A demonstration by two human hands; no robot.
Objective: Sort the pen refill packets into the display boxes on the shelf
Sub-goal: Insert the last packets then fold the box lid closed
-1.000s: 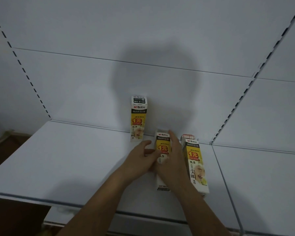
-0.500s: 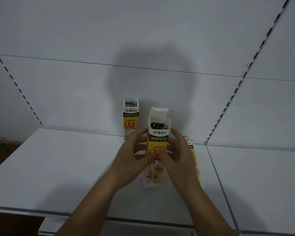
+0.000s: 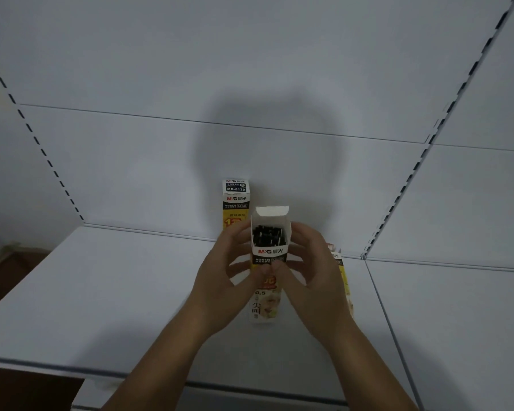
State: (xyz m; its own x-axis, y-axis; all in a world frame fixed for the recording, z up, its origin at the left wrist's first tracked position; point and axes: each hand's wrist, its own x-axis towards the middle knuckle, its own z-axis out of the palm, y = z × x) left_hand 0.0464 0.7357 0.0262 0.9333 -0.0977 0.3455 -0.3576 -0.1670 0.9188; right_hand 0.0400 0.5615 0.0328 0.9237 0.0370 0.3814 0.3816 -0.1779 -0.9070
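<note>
**Q:** What are the hands doing?

**A:** The left hand [image 3: 220, 280] and the right hand [image 3: 315, 277] grip an open refill box [image 3: 269, 253] upright at the middle of the white shelf [image 3: 101, 292]. The fingers [image 3: 303, 232] curl round its sides and both thumbs pinch its front. Its top flap is raised, and black refill ends [image 3: 269, 235] show inside.

**Q:** What writing can be read?

**A:** "M&G", "MG-6139" and "0.5". A closed box [image 3: 235, 203] marked "MG-6139" stands just behind to the left. A third box [image 3: 343, 280] lies to the right, largely hidden.

Above the left hand [image 3: 220, 280] and right hand [image 3: 312, 277], a rounded shadow [image 3: 264, 149] falls on the pale back panel [image 3: 131, 69]. A left upright [image 3: 43, 149] and right upright [image 3: 431, 143] (rows of dark slots) climb well out to either side. Brown boards [image 3: 12, 280] show far left of the left hand.
</note>
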